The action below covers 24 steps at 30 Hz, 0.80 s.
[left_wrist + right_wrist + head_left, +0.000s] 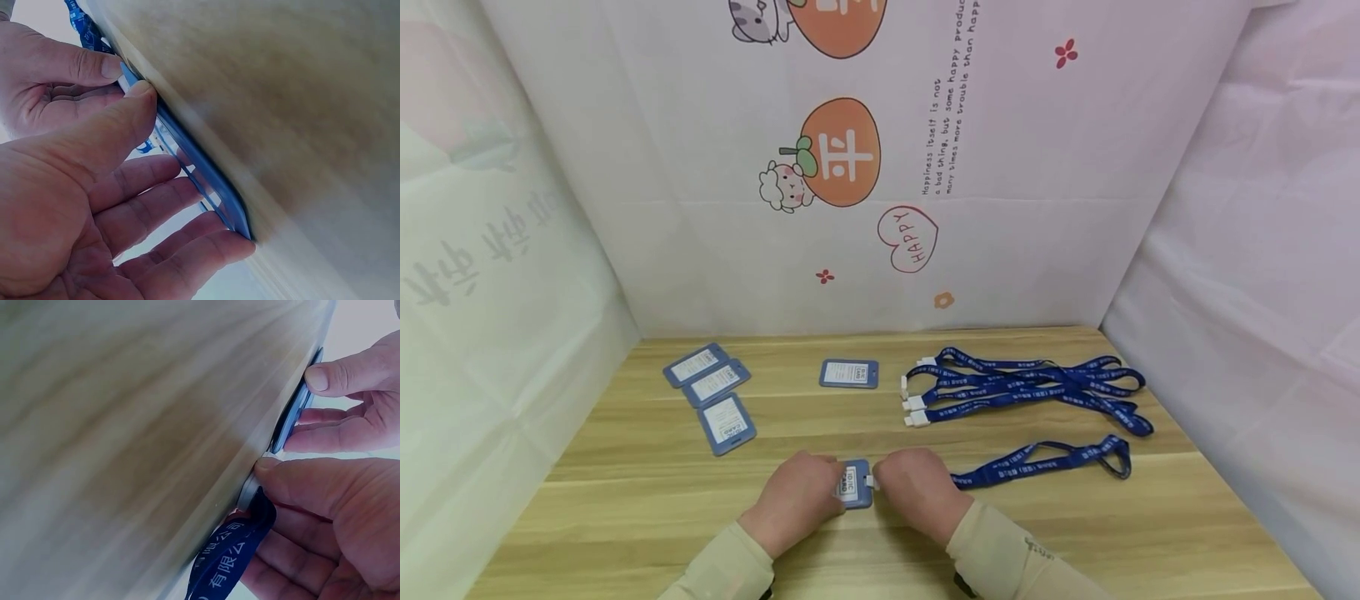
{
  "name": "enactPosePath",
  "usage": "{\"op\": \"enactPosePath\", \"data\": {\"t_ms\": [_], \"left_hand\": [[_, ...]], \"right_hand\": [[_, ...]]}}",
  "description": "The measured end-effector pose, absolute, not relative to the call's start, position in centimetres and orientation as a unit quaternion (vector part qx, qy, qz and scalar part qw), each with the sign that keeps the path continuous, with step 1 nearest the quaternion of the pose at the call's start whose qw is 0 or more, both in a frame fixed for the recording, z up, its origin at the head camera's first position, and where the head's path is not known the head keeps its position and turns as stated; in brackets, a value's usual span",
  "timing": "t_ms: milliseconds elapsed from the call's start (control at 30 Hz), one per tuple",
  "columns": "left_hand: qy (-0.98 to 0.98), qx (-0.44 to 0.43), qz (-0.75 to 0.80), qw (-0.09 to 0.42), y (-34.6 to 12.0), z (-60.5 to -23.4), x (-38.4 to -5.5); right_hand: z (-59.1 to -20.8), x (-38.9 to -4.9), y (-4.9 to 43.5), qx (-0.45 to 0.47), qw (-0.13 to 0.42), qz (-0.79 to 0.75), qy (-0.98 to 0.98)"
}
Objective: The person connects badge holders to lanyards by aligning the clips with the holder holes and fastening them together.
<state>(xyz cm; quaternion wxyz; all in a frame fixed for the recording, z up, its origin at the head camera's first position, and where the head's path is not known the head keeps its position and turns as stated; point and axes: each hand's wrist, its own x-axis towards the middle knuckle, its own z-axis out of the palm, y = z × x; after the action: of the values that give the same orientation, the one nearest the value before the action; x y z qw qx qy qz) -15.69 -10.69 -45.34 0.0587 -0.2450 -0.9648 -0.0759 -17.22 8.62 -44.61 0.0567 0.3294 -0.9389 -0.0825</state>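
A blue ID card holder [858, 492] lies near the front middle of the table. My left hand [799, 502] grips it, thumb on one long edge and fingers along the other, as the left wrist view shows. The slotted end of the holder faces right. There, my right hand [922, 493] pinches the white plastic clip [249, 494] of a dark blue lanyard [1011, 468] between thumb and fingers. The clip meets the holder's slot end; whether it is hooked through cannot be seen. From the right hand, the printed strap trails rightward over the table.
Three more card holders [727, 423] lie at the left, two of them overlapping. Another single card holder [848, 373] lies at the back middle. Several blue lanyards [1022, 387] with white clips are bunched at the back right. Printed white cloth walls [737, 275] enclose the wooden table [602, 492].
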Motion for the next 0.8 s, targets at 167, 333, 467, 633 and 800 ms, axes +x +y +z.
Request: {"op": "enactPosePath", "data": {"t_ms": [167, 333, 467, 633, 800], "left_hand": [[-0.964, -0.247, -0.076, 0.059, -10.65, -45.40, -15.64], [-0.964, -0.248, -0.080, 0.056, -10.69, -45.39, -15.63], [-0.963, -0.250, -0.083, 0.059, -10.73, -45.28, -15.65], [-0.963, -0.250, -0.083, 0.059, -10.79, -45.21, -15.69], [-0.962, -0.252, -0.086, 0.052, -10.85, -45.25, -15.74]], "right_hand": [[-44.59, -17.14, 8.57, 0.325, 0.051, -0.073, -0.942], [-44.66, -17.16, 8.44, 0.319, 0.046, -0.074, -0.944], [-44.71, -17.17, 8.35, 0.317, 0.047, -0.073, -0.945], [-44.73, -17.20, 8.32, 0.326, 0.056, -0.077, -0.941], [-44.64, -17.24, 8.23, 0.335, 0.058, -0.073, -0.938]]}}
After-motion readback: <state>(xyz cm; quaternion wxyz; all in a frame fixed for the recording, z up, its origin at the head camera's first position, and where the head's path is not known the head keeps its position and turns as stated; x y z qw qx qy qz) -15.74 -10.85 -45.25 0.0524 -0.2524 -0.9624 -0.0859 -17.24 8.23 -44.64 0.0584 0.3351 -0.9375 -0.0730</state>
